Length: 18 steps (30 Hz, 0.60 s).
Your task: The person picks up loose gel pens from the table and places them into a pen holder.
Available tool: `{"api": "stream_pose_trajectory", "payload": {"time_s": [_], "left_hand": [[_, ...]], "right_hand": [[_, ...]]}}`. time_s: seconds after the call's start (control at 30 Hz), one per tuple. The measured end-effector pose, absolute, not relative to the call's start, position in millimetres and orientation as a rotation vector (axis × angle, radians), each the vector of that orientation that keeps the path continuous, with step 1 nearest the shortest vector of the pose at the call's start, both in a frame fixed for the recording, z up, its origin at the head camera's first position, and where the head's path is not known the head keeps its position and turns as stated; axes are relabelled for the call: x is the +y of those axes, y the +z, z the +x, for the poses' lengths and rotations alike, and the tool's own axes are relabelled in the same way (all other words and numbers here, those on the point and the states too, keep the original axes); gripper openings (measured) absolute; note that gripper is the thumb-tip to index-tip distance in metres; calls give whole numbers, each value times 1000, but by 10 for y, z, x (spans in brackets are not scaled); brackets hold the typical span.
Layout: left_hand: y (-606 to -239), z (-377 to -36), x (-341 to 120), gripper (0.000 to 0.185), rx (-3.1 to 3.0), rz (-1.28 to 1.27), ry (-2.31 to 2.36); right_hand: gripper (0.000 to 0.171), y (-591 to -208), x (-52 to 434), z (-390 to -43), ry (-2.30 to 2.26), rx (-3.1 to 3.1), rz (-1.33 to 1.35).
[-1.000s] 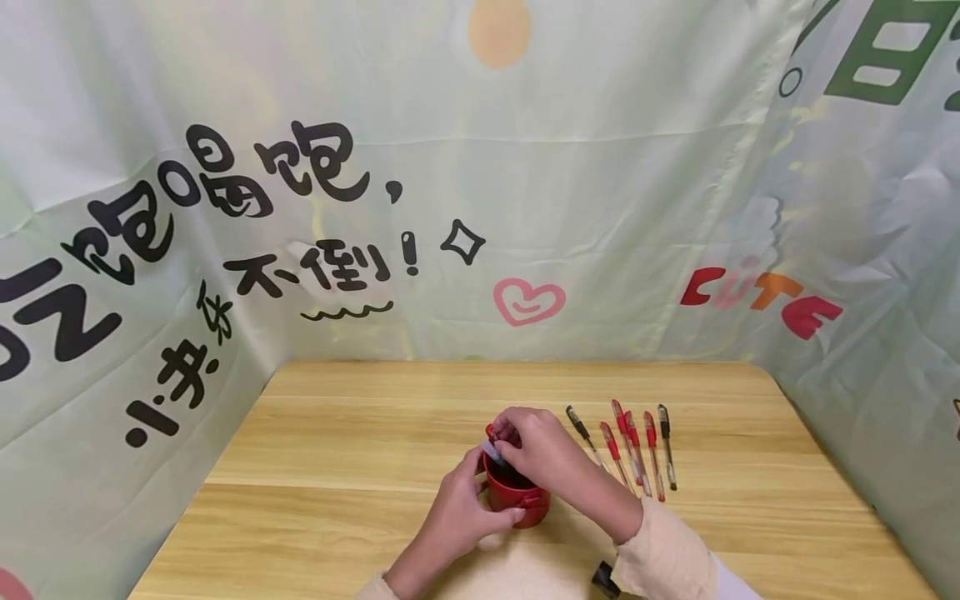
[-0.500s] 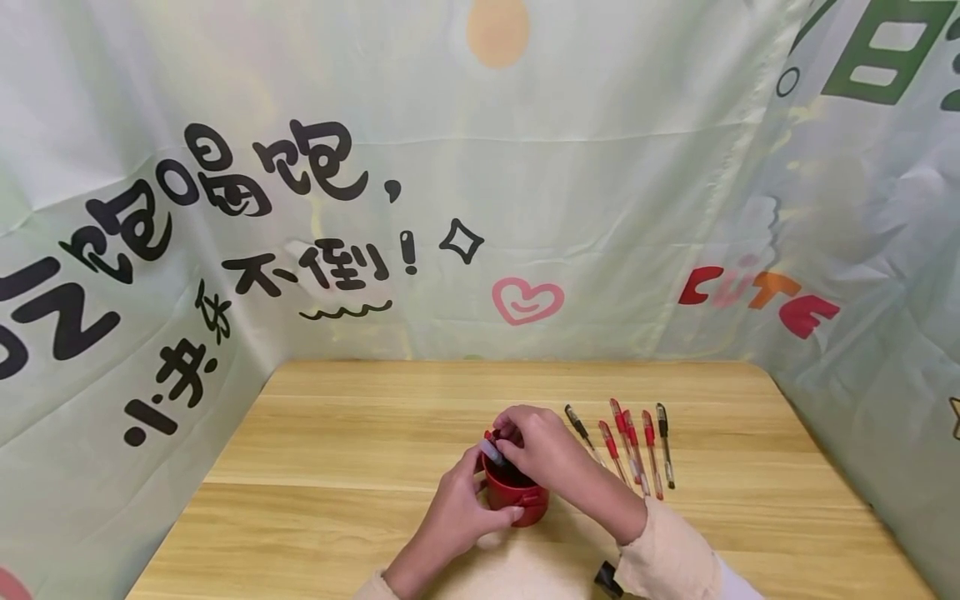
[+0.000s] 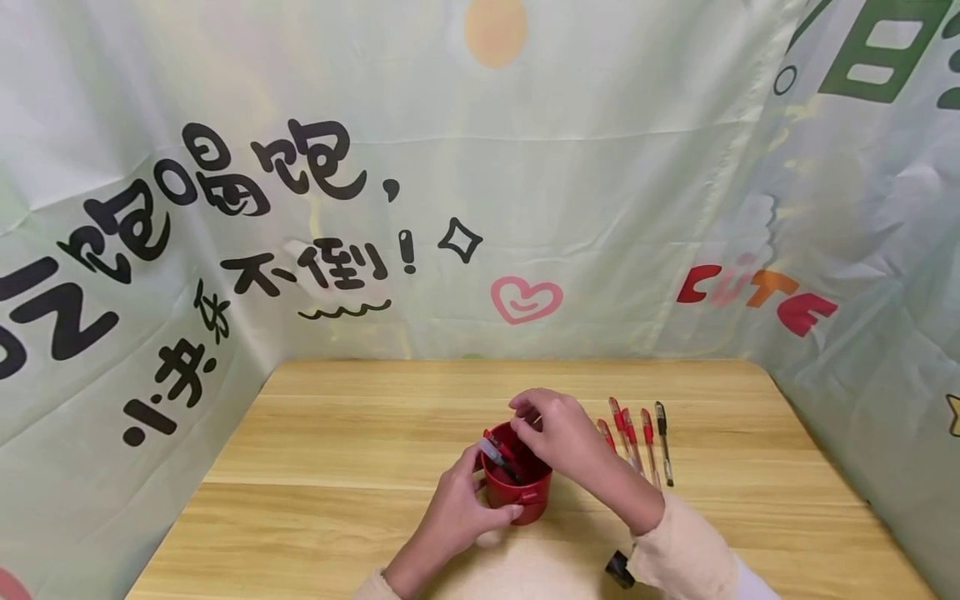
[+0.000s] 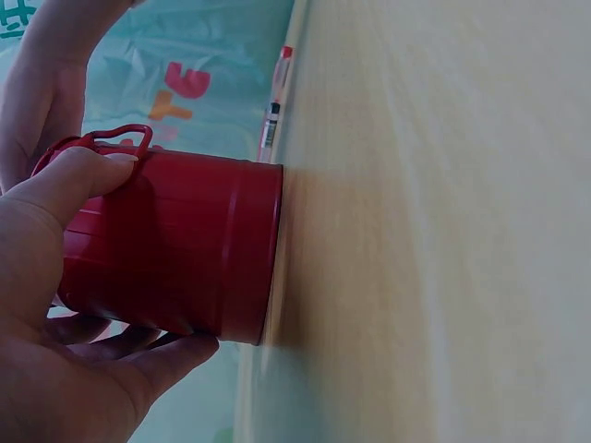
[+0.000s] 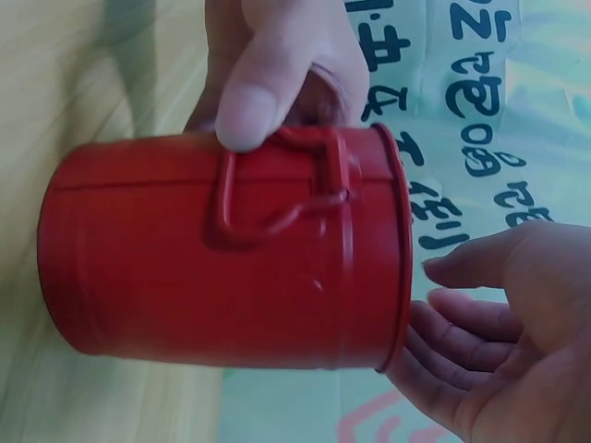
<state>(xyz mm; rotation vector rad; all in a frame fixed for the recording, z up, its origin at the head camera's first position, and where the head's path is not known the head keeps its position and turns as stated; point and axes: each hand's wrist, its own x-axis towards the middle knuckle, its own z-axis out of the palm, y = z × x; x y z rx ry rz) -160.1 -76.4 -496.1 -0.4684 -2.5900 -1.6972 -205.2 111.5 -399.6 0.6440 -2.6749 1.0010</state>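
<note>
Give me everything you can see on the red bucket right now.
The red bucket is a small round pail, apparently painted metal, with ribbed rings and a wire handle loop folded against its side. It stands upright on the wooden table. The left hand grips its side, thumb by the handle. Pens lean inside. The right hand hovers open over its rim.

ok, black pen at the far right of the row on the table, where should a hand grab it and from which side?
Pinch the black pen mid-barrel, from straight above. It lies flat on the table, lengthwise away from the person, with a red pen close on its left and bare wood on its right, so a side approach probably only works from the right.
</note>
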Motion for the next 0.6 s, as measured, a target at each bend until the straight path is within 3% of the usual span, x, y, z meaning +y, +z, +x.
{"api": "stream_pose_trajectory", "payload": {"time_s": [0.6], "left_hand": [[-4944,-1598,-763,90,-2573,-482,-1723]], "right_hand": [[29,-4020,1547,-2378,955,-2785,481]]}}
